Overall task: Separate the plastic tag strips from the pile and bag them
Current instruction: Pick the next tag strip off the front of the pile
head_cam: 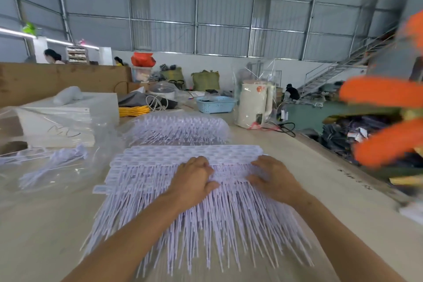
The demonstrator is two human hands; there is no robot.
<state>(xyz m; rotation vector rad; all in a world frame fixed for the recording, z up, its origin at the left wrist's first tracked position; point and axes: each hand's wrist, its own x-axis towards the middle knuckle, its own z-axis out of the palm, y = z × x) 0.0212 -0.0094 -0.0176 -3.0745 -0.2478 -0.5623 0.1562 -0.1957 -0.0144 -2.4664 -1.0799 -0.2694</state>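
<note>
Both hands press on the pile of lilac tag strips (183, 201) mid-table — left hand (192, 178) and right hand (272, 178) with fingers bent down onto the strips, whether pinching any I cannot tell. Bare table (332, 190) lies to the right. Clear plastic bag (45, 167) at left holds a small bundle (52, 165); blue basket (216, 104) sits beyond.

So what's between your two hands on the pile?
Only more tag strips: the pile fills the gap between the left hand and right hand, seen in the head view.
</note>
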